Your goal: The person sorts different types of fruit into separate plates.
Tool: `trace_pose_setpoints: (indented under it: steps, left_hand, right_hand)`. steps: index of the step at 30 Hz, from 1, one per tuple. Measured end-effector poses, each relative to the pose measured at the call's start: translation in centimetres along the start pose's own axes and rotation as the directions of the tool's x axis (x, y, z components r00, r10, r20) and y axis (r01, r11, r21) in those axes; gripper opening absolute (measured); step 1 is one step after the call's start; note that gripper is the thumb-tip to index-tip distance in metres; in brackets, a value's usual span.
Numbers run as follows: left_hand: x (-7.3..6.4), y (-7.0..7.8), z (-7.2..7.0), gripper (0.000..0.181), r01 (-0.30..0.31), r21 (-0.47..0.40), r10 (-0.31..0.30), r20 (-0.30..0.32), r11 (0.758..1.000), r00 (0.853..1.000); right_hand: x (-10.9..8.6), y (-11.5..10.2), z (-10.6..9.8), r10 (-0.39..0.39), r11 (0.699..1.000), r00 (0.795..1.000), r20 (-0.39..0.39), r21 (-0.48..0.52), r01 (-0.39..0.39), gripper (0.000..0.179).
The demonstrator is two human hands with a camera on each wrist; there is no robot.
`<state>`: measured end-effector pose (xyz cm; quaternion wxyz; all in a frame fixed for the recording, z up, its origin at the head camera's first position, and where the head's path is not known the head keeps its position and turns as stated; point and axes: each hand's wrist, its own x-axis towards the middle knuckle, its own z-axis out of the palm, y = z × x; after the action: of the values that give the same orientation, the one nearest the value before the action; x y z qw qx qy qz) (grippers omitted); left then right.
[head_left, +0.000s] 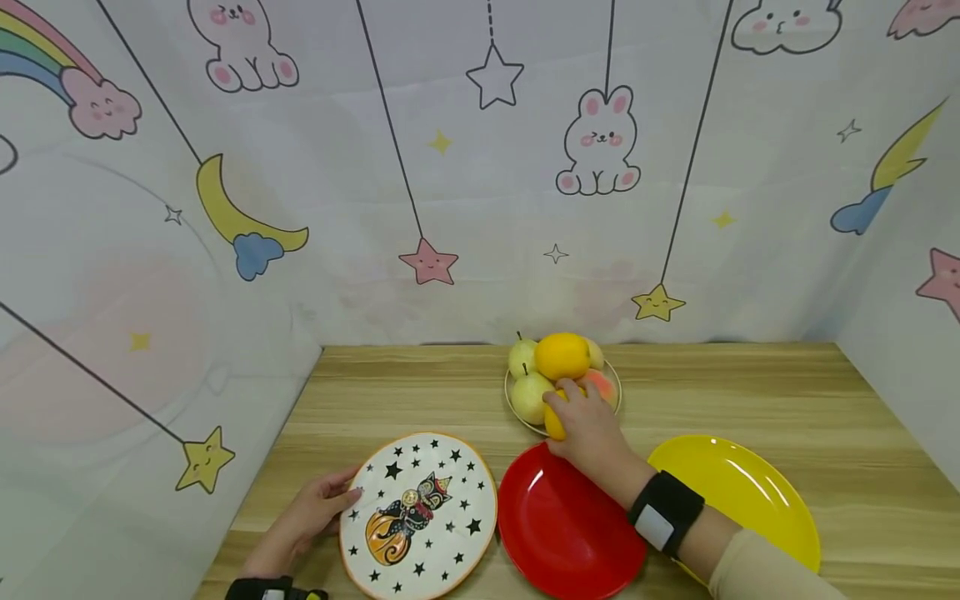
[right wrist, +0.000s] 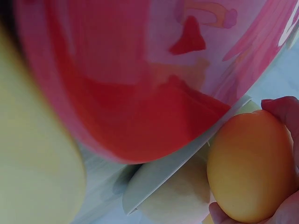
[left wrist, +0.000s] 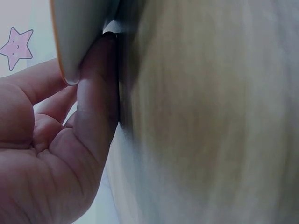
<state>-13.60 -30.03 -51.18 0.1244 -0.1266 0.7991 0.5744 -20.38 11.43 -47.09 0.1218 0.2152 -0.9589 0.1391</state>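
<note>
My left hand pinches the left rim of a white plate with black stars and a cat on a pumpkin. In the left wrist view, fingers reach under that plate's rim. Toward the back, my right hand grips a yellow-orange lemon at the front of a fruit bowl. The right wrist view shows this lemon between thumb and fingers, beside the bowl's wall. Around it in the bowl are green pears, a peach and another lemon on top.
A red plate lies in the middle, under the right forearm and close beside the white plate. To the right is a yellow plate, partly covered by the right arm. Behind the wooden table hangs a patterned cloth.
</note>
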Motion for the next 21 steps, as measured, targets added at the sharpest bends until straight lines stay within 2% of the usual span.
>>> trace_pose_setpoints:
  steps: [12,21]
  left_hand:
    - [-0.2,0.1,-0.1,0.05,-0.007,-0.009,0.007,0.012,1.0,1.0]
    - [0.0,0.0,0.1,0.05,0.003,-0.005,-0.003,-0.01,1.0,1.0]
  right_hand:
    - [0.6,-0.1,-0.2,0.011,1.0,0.999,0.033,0.0,-0.011,0.058]
    - [0.8,-0.7,-1.7,-0.019,1.0,1.0,-0.014,0.023,0.019,0.054]
